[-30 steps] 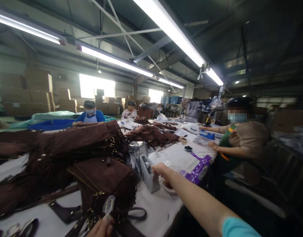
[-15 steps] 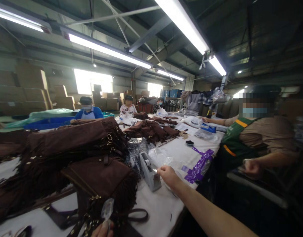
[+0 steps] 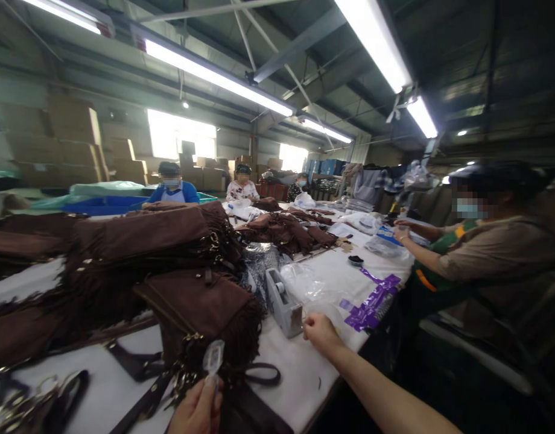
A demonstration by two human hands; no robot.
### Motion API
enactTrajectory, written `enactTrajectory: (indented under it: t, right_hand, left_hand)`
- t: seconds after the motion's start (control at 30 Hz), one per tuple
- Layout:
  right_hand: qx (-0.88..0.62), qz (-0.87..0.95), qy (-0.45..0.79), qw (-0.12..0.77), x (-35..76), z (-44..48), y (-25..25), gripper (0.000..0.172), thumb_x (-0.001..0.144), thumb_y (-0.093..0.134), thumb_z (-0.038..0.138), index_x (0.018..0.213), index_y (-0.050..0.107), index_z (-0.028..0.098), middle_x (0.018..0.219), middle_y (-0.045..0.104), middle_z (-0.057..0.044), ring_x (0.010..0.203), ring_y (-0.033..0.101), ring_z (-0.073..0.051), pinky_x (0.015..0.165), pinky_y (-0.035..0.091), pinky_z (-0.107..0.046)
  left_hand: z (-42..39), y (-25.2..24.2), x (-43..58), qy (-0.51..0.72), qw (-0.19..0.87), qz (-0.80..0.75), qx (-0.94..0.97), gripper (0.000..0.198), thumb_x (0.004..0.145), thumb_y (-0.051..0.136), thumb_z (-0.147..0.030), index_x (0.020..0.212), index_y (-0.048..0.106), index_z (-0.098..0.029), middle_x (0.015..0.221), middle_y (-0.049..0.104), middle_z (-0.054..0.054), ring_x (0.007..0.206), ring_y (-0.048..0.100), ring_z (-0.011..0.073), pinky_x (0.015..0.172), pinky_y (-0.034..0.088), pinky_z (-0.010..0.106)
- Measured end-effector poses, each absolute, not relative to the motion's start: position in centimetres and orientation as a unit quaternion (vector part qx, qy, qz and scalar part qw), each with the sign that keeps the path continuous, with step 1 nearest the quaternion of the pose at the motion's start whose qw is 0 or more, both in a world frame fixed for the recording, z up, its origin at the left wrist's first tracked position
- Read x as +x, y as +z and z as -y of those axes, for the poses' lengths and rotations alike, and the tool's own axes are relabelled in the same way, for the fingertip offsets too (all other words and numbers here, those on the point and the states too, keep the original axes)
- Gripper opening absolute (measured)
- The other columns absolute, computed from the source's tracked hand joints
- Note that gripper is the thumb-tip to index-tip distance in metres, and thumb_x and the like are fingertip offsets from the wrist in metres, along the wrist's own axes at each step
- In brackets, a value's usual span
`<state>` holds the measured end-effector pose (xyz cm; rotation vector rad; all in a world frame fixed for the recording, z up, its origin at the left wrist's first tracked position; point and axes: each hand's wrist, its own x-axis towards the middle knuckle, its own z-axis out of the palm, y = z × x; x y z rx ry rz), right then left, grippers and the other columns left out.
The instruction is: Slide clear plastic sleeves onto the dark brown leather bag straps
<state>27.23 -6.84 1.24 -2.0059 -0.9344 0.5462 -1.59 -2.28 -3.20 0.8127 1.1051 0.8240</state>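
Note:
My left hand [image 3: 198, 405] is closed on the twisted end of a small clear plastic packet [image 3: 213, 355], held up in front of a brown fringed handbag [image 3: 205, 306]. Pinched fingers of my right hand [image 3: 323, 333] are just off the cutting end of a grey tape dispenser [image 3: 282, 304], on what looks like a strip of clear tape, hard to make out. Chains and a dark strap loop [image 3: 266, 375] of the bag lie between the two hands.
A tall pile of brown fringed bags [image 3: 142, 235] fills the left. Purple plastic packaging [image 3: 372, 304], clear bags [image 3: 311, 280] and a small dark round item [image 3: 355, 260] lie on the white table [image 3: 300, 380]. A co-worker [image 3: 490, 253] is at the right; others sit beyond.
My left hand has risen further into view with the packet. My right hand has drawn slightly away from the dispenser. The co-worker at the right has brought both hands together over the table.

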Motion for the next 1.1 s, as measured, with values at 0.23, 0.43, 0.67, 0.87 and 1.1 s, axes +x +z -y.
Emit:
enactTrajectory:
  t: [0.23, 0.43, 0.67, 0.87, 1.1]
  right_hand:
    - [-0.579, 0.601, 0.399, 0.380, 17.7, 8.3, 6.1, 0.012, 0.074, 0.058, 0.022, 0.067, 0.067, 0.017, 0.060, 0.067, 0.000, 0.051, 0.050, -0.011, 0.050, 0.035, -0.022]
    - [-0.556, 0.634, 0.417, 0.340, 10.6, 4.3, 6.1, 0.017, 0.072, 0.059, 0.024, 0.058, 0.064, 0.016, 0.054, 0.062, 0.001, 0.051, 0.053, -0.010, 0.049, 0.037, -0.019]
    - [-0.684, 0.580, 0.355, 0.265, 9.6, 1.3, 2.8, 0.015, 0.066, 0.058, 0.024, 0.053, 0.060, 0.016, 0.043, 0.055, 0.002, 0.041, 0.048, -0.010, 0.041, 0.035, -0.019]
    - [-0.694, 0.592, 0.352, 0.209, 9.4, 1.2, 5.0, 0.010, 0.058, 0.060, 0.017, 0.048, 0.058, 0.016, 0.038, 0.048, 0.004, 0.040, 0.044, -0.009, 0.038, 0.029, -0.019]
    - [-0.696, 0.612, 0.342, 0.155, 8.8, 0.5, 6.2, 0.010, 0.056, 0.061, 0.018, 0.046, 0.058, 0.016, 0.036, 0.046, 0.004, 0.040, 0.043, -0.009, 0.040, 0.028, -0.020]
  left_hand:
    - [3.6, -1.2, -2.5, 0.398, 0.490, -0.535, 0.561, 0.038, 0.079, 0.050, -0.055, 0.061, 0.052, -0.021, 0.048, 0.043, -0.004, 0.045, 0.038, 0.0115, 0.045, 0.026, 0.024]
    - [4.4, -0.7, -3.0, 0.383, 0.343, -0.545, 0.663, 0.030, 0.089, 0.039, -0.036, 0.069, 0.055, -0.022, 0.066, 0.061, 0.003, 0.063, 0.052, 0.0183, 0.060, 0.032, 0.029]
    - [4.5, -1.6, -2.9, 0.379, 0.301, -0.543, 0.687, 0.031, 0.093, 0.033, -0.036, 0.071, 0.050, -0.022, 0.067, 0.060, 0.006, 0.061, 0.054, 0.0199, 0.060, 0.030, 0.031]
    - [4.8, -1.9, -2.8, 0.396, 0.278, -0.553, 0.678, 0.022, 0.092, 0.035, -0.032, 0.081, 0.050, -0.021, 0.072, 0.064, 0.009, 0.068, 0.063, 0.0244, 0.061, 0.037, 0.032]
    - [5.1, -3.5, -2.8, 0.460, 0.193, -0.535, 0.682, 0.031, 0.093, 0.035, -0.027, 0.119, 0.042, -0.011, 0.099, 0.069, 0.018, 0.082, 0.070, 0.0263, 0.069, 0.052, 0.035]
